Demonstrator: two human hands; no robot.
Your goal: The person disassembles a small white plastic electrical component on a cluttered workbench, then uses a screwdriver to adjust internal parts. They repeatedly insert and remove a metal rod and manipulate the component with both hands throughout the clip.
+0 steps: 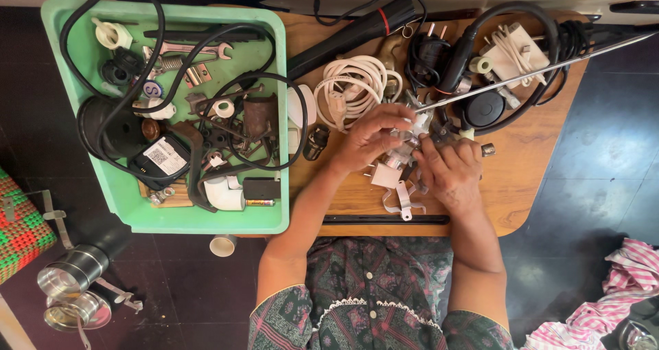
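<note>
Both hands meet over a small white plug [417, 125]: left hand [371, 138] fingertips pinch its top, right hand [449, 171] fingers curl against its underside. White cable [350, 82] lies just beyond the left fingers, a green tray [206, 221] farther left.

The person wears a dark green patterned garment with short sleeves, white lace trim and small buttons.
</note>
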